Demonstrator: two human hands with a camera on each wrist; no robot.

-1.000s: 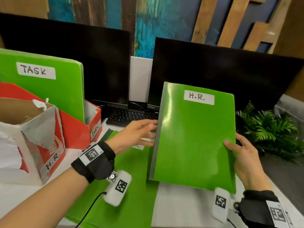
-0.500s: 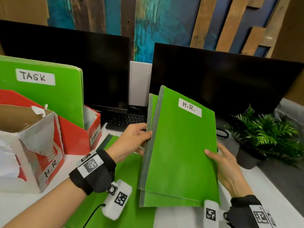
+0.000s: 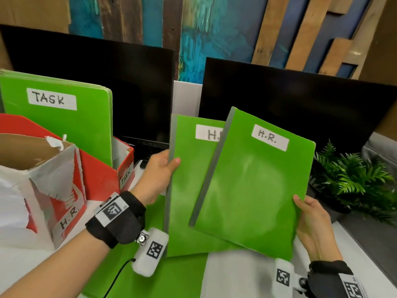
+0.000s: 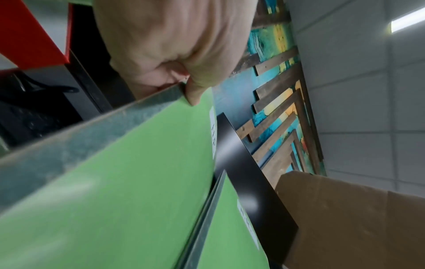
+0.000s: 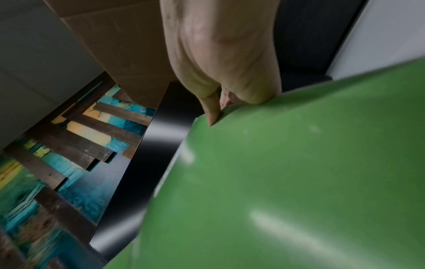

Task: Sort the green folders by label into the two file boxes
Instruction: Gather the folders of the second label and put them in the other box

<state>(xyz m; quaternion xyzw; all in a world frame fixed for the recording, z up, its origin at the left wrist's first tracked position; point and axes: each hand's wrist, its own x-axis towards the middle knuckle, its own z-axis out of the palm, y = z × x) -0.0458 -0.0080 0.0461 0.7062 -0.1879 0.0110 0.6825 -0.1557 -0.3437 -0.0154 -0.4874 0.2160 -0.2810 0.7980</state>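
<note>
Nearest to the camera, flat green folders (image 3: 150,274) lie on the white desk (image 3: 240,276), partly under the two raised ones.

Above them the right hand (image 3: 311,224) grips the lower right edge of a green folder w/ grey spine and white "H.R." label (image 3: 253,190); thumb is on the front, the other fingers go behind. This folder is tilted and overlaps the front of the second one. The left hand (image 3: 156,177) pinches the grey spine edge of another green folder w/ "H.R." label (image 3: 189,179), thumb on the front, and holds it approx. upright. Its label is half covered by the first folder.

At left stands a torn white-and-red cardboard file box marked "H.R." (image 3: 53,190); I see no folder inside it from this angle. Just behind it is a red file box marked "TASK" (image 3: 101,179), and in it a stack of green folders w/ "TASK" label (image 3: 64,125) stands upright.

Farther back are a black keyboard (image 3: 150,151), two black monitors (image 3: 300,108), and at right a green fern plant (image 3: 352,177). Behind all is a wall of painted wood planks (image 3: 214,29).
</note>
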